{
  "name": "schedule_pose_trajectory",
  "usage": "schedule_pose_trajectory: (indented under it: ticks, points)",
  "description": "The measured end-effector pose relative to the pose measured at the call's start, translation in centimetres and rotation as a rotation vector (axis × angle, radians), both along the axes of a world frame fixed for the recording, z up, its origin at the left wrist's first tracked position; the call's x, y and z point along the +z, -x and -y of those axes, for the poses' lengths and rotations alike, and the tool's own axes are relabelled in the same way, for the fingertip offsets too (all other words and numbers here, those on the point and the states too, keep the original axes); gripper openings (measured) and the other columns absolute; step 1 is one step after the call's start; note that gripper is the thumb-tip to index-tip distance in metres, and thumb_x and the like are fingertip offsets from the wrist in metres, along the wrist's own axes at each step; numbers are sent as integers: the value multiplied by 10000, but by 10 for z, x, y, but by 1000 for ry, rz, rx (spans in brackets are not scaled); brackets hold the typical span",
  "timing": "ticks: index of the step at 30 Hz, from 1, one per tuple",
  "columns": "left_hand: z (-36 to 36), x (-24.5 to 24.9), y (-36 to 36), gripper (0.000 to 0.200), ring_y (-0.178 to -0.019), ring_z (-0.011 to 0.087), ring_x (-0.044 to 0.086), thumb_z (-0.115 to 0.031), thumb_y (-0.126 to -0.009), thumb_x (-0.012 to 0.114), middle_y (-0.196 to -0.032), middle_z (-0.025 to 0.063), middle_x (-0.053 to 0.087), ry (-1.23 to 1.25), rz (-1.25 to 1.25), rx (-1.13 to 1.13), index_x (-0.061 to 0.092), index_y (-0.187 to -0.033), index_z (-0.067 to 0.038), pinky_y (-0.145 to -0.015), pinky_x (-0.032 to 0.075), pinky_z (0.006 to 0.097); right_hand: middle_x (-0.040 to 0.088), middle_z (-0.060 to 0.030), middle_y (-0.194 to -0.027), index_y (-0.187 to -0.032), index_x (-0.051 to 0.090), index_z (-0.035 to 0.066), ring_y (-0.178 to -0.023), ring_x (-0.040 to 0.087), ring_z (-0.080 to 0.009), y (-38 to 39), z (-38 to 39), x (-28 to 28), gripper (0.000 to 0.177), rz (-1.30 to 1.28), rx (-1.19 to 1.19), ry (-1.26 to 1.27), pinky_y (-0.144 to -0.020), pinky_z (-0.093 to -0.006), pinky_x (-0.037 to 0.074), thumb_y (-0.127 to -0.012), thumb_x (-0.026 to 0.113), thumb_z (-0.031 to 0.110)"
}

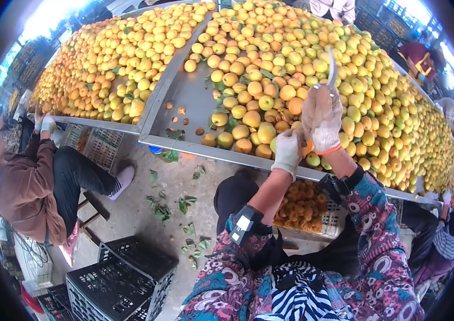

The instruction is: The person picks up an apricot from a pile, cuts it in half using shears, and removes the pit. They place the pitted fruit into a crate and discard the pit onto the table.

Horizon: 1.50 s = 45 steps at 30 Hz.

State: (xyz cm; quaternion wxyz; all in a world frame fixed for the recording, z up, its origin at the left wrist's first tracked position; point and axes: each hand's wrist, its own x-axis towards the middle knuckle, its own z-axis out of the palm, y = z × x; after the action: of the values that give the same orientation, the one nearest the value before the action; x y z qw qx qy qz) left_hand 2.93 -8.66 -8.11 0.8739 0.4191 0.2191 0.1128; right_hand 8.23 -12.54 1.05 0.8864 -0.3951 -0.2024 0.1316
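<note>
Both of my hands wear pale work gloves above the near edge of a metal table (pixel 178 145) heaped with yellow-orange fruit (pixel 253 101). My right hand (pixel 323 115) is closed round the wooden handle of a knife (pixel 333 67), its curved pale blade pointing up and away. Close beside it on the left, my left hand (pixel 288 152) has its fingers bent and pressed together; what they hold, if anything, is hidden. An orange-coloured fruit shows between the two hands. Below the table edge sits a crate (pixel 331 224) of small brownish-orange pieces.
At the left a seated person (pixel 23 187) in a brown top has gloved hands at the table edge. Black plastic crates (pixel 112 286) stand on the floor at lower left. Leaves (pixel 187 203) lie on the concrete. More people are at the right and far side.
</note>
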Motion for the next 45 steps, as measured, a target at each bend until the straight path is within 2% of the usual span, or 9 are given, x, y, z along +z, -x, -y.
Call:
schedule_pose_trajectory:
  ticks: [4, 9, 14, 24, 34, 38, 39, 42, 45]
  points:
    - [8, -23, -18, 240, -556, 118, 500, -196, -894, 511, -689, 36, 558, 151, 231, 165, 615, -849, 16, -479, 401, 253, 577, -8, -885, -1142, 519, 42, -715, 553, -70, 4, 0, -2, 224, 402, 147, 494, -641, -179, 467, -925, 551, 87]
    - [-10, 6, 8, 285, -536, 110, 455, -278, -885, 536, -649, 28, 527, -93, -2, 28, 586, -792, -14, -456, 361, 255, 515, 19, -656, -992, 555, 116, -401, 420, -96, 2, -22, 5, 177, -29, -8, 321, -312, -261, 292, -971, 497, 282]
    - [-24, 0, 5, 297, -584, 121, 478, -281, -895, 520, -666, 28, 526, -353, 118, 76, 589, -814, -4, -512, 394, 268, 346, 48, -481, -836, 495, 158, -314, 310, -105, -11, -21, 0, 255, -227, -7, 321, -285, -267, 216, -930, 539, 391]
    - [-51, 32, 14, 314, -652, 75, 462, -322, -888, 571, -733, -14, 533, -112, 68, 107, 615, -844, -14, -561, 383, 229, 299, 68, -486, -758, 449, 175, -360, 291, -100, -22, -49, 5, 306, -421, -49, 322, -342, -266, 207, -966, 451, 399]
    - [-52, 2, -6, 413, -726, 124, 526, -316, -922, 498, -805, 39, 597, -800, 342, 351, 599, -971, 81, -654, 447, 274, 242, 79, -510, -771, 419, 155, -371, 221, -77, -37, -41, 7, 314, -497, -7, 229, -358, -241, 166, -983, 430, 387]
    - [-50, 9, -4, 322, -893, 293, 643, -43, -815, 486, -964, 220, 650, -691, 368, 378, 586, -1080, 110, -798, 487, 351, 254, 70, -526, -778, 405, 134, -386, 215, -71, -43, -37, 3, 288, -661, -44, 250, -359, -241, 187, -982, 425, 336]
    - [-44, 10, -5, 309, -887, 266, 640, -42, -845, 467, -972, 207, 656, -300, 387, 330, 592, -1090, 99, -788, 486, 345, 257, 64, -526, -785, 407, 131, -388, 227, -82, -36, -37, 12, 289, -600, -60, 275, -362, -239, 194, -981, 420, 343]
    - [-50, -10, -25, 289, -849, 206, 622, -81, -898, 473, -924, 165, 659, -647, 82, 399, 600, -1101, 81, -758, 484, 315, 282, 55, -522, -784, 405, 132, -395, 267, -95, -31, -44, 11, 284, -491, -125, 206, -366, -245, 212, -977, 426, 340]
    - [-58, 7, -21, 233, -622, 107, 469, -181, -907, 572, -738, 41, 557, -275, 141, 629, 593, -1021, 21, -566, 379, 265, 326, 48, -522, -782, 397, 147, -411, 308, -105, -51, -45, 21, 266, -528, -349, 104, -374, -265, 236, -959, 468, 333]
